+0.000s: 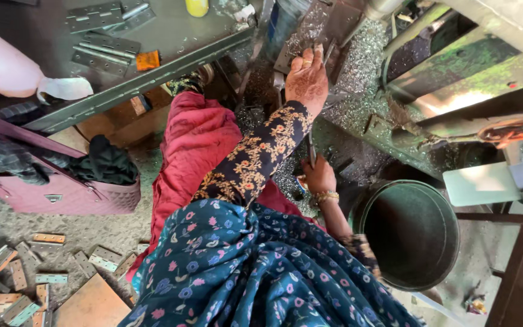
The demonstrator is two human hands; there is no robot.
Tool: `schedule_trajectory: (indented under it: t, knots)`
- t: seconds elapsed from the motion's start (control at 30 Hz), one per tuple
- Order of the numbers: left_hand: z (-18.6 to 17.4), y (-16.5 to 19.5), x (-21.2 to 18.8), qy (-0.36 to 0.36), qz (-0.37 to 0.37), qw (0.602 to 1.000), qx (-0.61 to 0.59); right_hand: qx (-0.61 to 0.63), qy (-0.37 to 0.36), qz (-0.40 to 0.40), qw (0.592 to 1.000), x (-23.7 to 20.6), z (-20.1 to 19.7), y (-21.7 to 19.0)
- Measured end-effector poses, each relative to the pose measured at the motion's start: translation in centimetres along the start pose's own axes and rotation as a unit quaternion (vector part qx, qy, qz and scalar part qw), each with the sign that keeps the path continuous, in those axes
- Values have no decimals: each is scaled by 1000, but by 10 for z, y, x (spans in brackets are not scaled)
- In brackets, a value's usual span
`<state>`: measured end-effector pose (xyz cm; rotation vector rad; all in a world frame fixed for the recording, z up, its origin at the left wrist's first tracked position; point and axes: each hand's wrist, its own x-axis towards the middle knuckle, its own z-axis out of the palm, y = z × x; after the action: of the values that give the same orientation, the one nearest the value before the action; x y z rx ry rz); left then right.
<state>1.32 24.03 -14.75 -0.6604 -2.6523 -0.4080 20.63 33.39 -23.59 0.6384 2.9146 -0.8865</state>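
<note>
Work is mid-course: at 12 o'clock the left hand (307, 79) presses closed fingers on the machine (358, 91), the right hand (319, 177) below pinches a thin metal strip (312, 151), and finished hinges (25, 278) lie at 8 o'clock.

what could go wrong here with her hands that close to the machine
1. The left hand rests on the grey metal machine amid sharp silver metal shavings, so cuts seem likely.
2. The right hand grips a thin metal rod low by the machine; a slip might pinch fingers.
3. The loose floral sleeve and gold bangle could snag on moving parts.
</note>
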Motion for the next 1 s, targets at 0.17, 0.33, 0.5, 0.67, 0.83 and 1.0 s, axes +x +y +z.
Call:
schedule_trajectory:
  t: [0.17, 0.33, 0.5, 0.67, 0.83, 1.0]
  knots:
    - [7, -1, 3, 38, -16, 998, -54, 23, -11, -6, 1000, 4, -10, 5]
    - [-3, 5, 3, 59, 15, 997, 49, 1, -29, 37, 999, 9, 4, 11]
    - [-17, 2, -1, 30, 21, 999, 11, 79, -16, 7, 997, 2, 28, 17]
    - [-10, 8, 26, -76, 10, 997, 15, 5, -24, -39, 999, 17, -3, 27]
    - [-9, 13, 35, 87, -11, 994, 70, 97, -49, 61, 992, 2, 17, 10]
    - [-22, 10, 40, -103, 0, 995, 5, -63, -29, -70, 995, 7, 1, 16]
